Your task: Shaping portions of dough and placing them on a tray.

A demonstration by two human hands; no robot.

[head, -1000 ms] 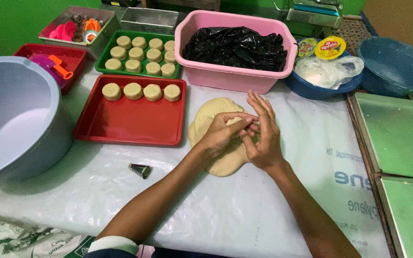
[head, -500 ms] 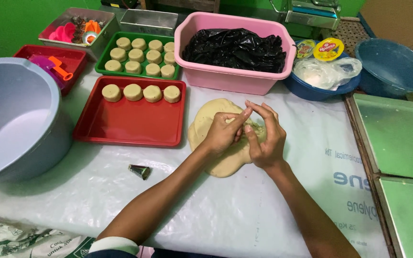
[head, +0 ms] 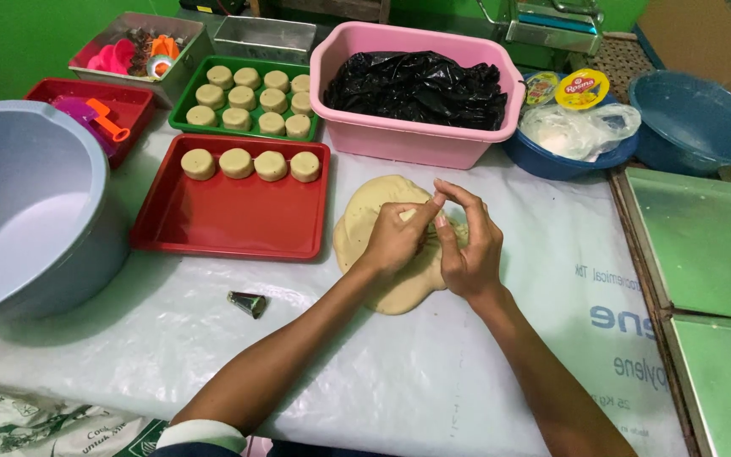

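Note:
A flat slab of pale dough (head: 367, 222) lies on the plastic-covered table. Both my hands hover over its right half, fingertips meeting. My left hand (head: 398, 239) and my right hand (head: 465, 241) pinch a small piece of dough (head: 420, 222) between them; most of it is hidden by the fingers. A red tray (head: 228, 222) left of the slab carries a row of round dough pucks (head: 252, 164) along its far edge. Behind it a green tray (head: 181, 114) holds several more pucks.
A large grey basin (head: 31, 207) stands at the left. A pink tub (head: 420, 140) with black plastic sits behind the dough, blue bowls (head: 694, 118) to its right. Metal baking sheets (head: 704, 245) lie at the right. A small metal nozzle (head: 248, 303) rests on the table.
My hands have stayed over the dough while the fingers worked the small piece; the right hand's fingers have curled in toward the left hand's.

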